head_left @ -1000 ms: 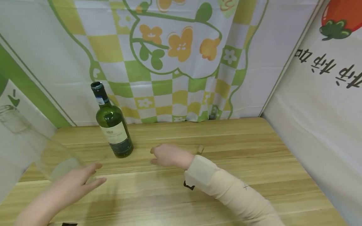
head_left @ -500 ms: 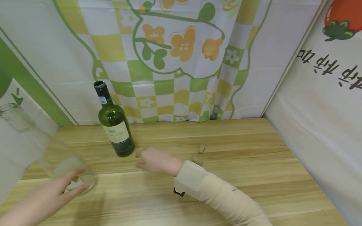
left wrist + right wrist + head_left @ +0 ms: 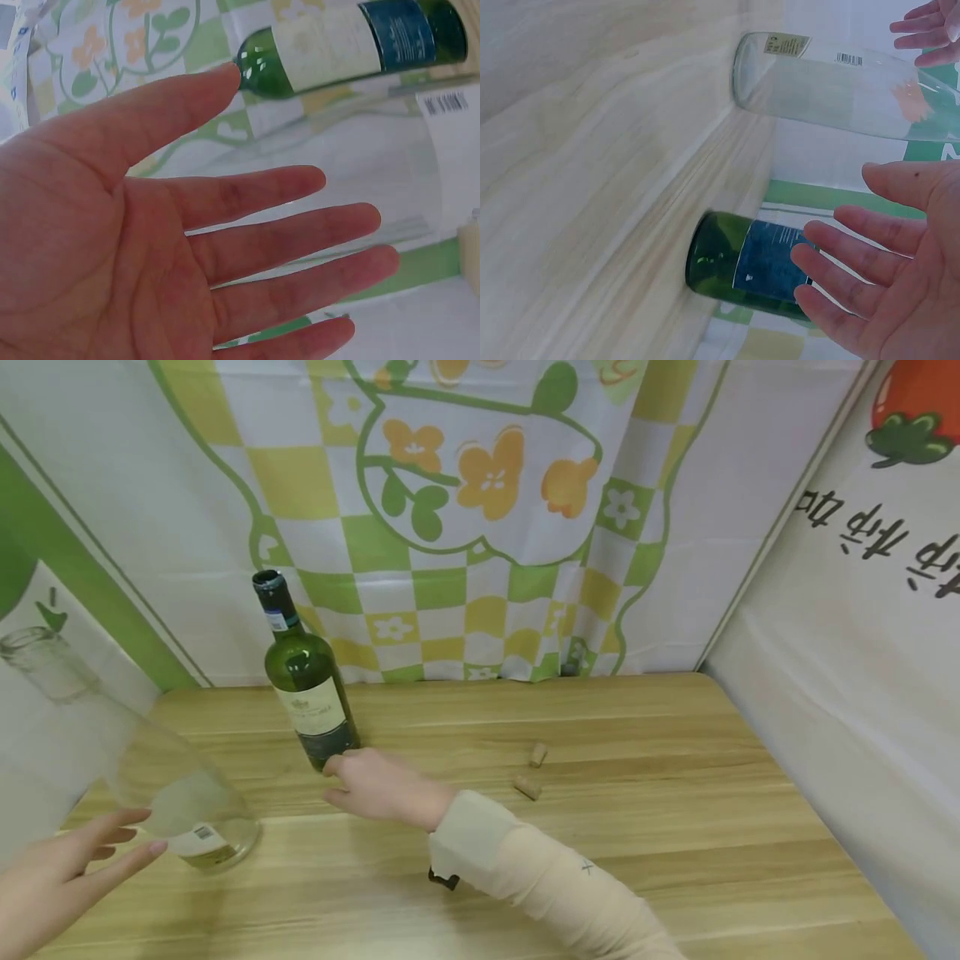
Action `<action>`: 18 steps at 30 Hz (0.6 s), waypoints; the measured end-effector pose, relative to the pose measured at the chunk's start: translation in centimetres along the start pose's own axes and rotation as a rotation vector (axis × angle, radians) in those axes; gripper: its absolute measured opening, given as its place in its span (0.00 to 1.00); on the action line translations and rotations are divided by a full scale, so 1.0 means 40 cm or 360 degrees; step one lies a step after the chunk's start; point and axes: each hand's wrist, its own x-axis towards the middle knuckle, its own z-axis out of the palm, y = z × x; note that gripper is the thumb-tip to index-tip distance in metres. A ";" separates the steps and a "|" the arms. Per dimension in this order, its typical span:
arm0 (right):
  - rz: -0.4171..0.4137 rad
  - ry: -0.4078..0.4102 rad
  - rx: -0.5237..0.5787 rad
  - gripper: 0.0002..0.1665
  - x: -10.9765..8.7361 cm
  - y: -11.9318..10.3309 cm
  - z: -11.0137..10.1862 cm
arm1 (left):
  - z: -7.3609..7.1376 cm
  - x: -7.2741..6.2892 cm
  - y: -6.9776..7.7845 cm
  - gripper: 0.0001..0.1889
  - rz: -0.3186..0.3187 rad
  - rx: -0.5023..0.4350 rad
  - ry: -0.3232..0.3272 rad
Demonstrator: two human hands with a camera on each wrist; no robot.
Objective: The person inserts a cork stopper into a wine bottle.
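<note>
Our left hand (image 3: 56, 872) and right hand (image 3: 381, 788) are empty, fingers extended; the left-centre wine bottle (image 3: 311, 706) looks slick, best held mid-body.

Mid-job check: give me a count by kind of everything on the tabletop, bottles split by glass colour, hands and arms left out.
Green glass bottle: 1
Clear glass bottle: 1
Corks: 2
Total: 4

Right hand (image 3: 382, 783) hides bit of green bottle (image 3: 300, 662) from us. We can't read its white label (image 3: 315, 707): too blurry.
</note>
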 end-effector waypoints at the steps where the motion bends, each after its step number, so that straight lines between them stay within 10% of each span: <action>1: -0.0004 0.0010 0.0010 0.21 0.003 -0.004 0.000 | 0.000 -0.002 -0.010 0.33 -0.0006 -0.0026 0.0024; 9: -0.0022 0.0095 0.0086 0.22 0.034 -0.033 0.008 | 0.019 -0.007 -0.079 0.27 0.0112 -0.0305 0.0530; 18: -0.0019 0.0094 0.0198 0.25 0.068 -0.060 0.026 | 0.040 0.030 -0.153 0.30 0.0092 -0.0444 0.0872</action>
